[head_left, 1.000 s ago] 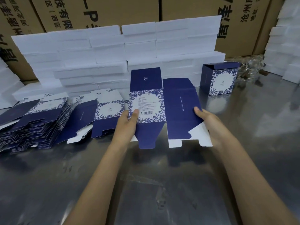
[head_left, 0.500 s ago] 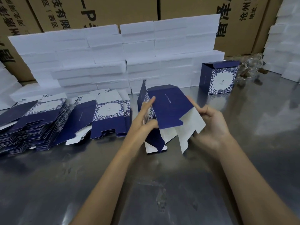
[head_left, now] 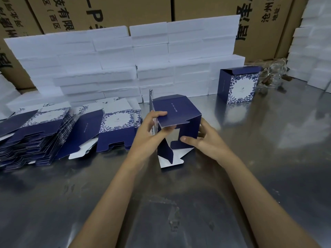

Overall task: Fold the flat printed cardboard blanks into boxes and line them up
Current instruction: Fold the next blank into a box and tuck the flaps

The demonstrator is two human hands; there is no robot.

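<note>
Near the middle of the desk (head_left: 268,176), a steel-grey sheet with a dull shine, I log one half-folded box blank (head_left: 176,111), navy outside, white inside, opened into a tube with its bottom flaps hanging loose and one white flap tip touching the desk.

Left hand (head_left: 150,135): my grip is closed on the blank's left wall, thumb on the navy top panel, fingers curled behind the floral side.

Right hand (head_left: 206,142): grip closed on the blank's right wall, thumb pressed flat on a navy flap at the open near face, fingers wrapped round the far side.

Left part of the desk: a tall fanned stack of flat blanks (head_left: 32,138), navy with blue-and-white leaf borders; just beside it, toward the middle, a lower stack of flat blanks (head_left: 116,129), its right edge close to my left hand.

Far right part of the desk: one finished box (head_left: 239,85), upright, floral face toward me, top flap raised, well apart from the blank in hand.

Along the far edge: a wall of white foam blocks (head_left: 125,56), stacked in courses. More white foam blocks (head_left: 315,51) at the far right corner. Behind all: brown cartons (head_left: 125,9) with black printed characters. Beside the finished box, some clear glass items (head_left: 275,74), too blurred to name.
</note>
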